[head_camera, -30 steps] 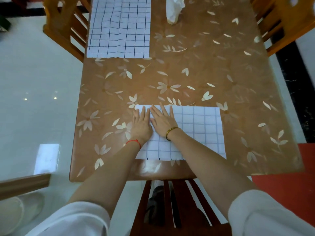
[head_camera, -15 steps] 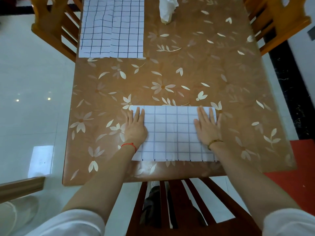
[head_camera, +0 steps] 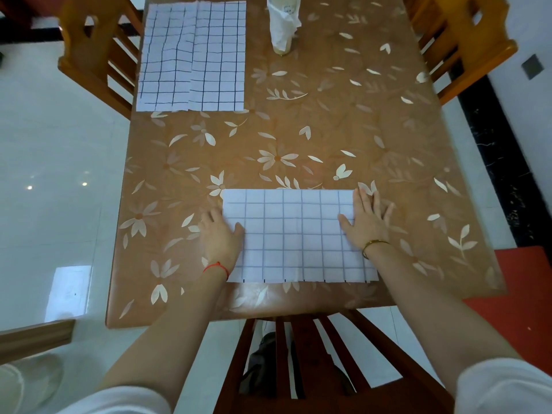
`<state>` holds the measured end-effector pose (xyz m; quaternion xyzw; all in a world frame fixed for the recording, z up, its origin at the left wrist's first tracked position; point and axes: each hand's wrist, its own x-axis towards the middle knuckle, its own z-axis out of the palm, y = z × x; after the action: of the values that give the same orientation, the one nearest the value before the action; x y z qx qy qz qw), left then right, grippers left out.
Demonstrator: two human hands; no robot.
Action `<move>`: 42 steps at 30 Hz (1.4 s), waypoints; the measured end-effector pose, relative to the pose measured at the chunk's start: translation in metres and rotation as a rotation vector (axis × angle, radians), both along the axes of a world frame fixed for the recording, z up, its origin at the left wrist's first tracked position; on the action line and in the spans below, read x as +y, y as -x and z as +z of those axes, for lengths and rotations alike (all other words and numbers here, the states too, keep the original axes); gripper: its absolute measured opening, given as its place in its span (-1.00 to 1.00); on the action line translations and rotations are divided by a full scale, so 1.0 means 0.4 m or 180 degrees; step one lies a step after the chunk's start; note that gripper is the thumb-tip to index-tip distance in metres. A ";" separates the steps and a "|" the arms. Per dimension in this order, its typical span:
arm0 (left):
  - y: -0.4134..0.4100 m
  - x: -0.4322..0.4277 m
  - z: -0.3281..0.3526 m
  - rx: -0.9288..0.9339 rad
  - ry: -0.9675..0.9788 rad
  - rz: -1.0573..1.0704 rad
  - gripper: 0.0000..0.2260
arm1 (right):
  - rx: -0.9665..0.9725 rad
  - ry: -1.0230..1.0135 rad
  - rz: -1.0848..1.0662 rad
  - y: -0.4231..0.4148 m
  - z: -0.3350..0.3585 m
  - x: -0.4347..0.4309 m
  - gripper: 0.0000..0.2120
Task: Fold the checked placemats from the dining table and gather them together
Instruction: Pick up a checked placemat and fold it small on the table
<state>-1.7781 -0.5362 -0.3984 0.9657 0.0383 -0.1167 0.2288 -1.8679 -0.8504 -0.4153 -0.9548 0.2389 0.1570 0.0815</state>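
A white checked placemat (head_camera: 298, 234) lies folded at the near edge of the table, its fold toward the far side. My left hand (head_camera: 219, 237) is at its left edge, with the fingers tucked under the mat and the thumb on top. My right hand (head_camera: 366, 219) lies flat on the right edge with fingers spread, some reaching past the mat onto the table. A second checked placemat (head_camera: 192, 55) lies spread out and creased at the far left corner.
The brown table (head_camera: 298, 130) has a floral cover. A bottle wrapped in white cloth (head_camera: 282, 25) stands at the far middle. Wooden chairs stand at the far left (head_camera: 95, 55), far right (head_camera: 463, 46) and right below me (head_camera: 298, 354).
My right hand slid from the mat's left side to its right edge. My left hand shifted outward, and its fingers have gone under the left edge.
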 end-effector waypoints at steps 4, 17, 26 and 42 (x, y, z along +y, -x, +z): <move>0.052 0.018 0.008 0.0243 -0.0054 0.0622 -0.59 | -0.0431 -0.0098 0.0529 -0.005 0.025 0.060 -0.32; 0.050 0.022 0.046 0.1056 0.0378 0.0824 -0.82 | -0.0518 -0.0445 0.1120 0.047 0.018 0.255 -0.43; 0.069 0.049 0.100 0.0858 0.1198 0.1135 -0.64 | -0.0414 -0.0413 0.1232 0.042 0.032 0.267 -0.42; 0.092 0.043 0.087 0.1189 0.0726 0.1055 -0.81 | -0.0379 -0.0410 0.1147 0.037 0.031 0.278 -0.41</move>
<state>-1.8149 -0.5189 -0.3637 0.8760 0.2239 -0.2572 0.3411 -1.8826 -0.7391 -0.4031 -0.9825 0.0484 0.1274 0.1270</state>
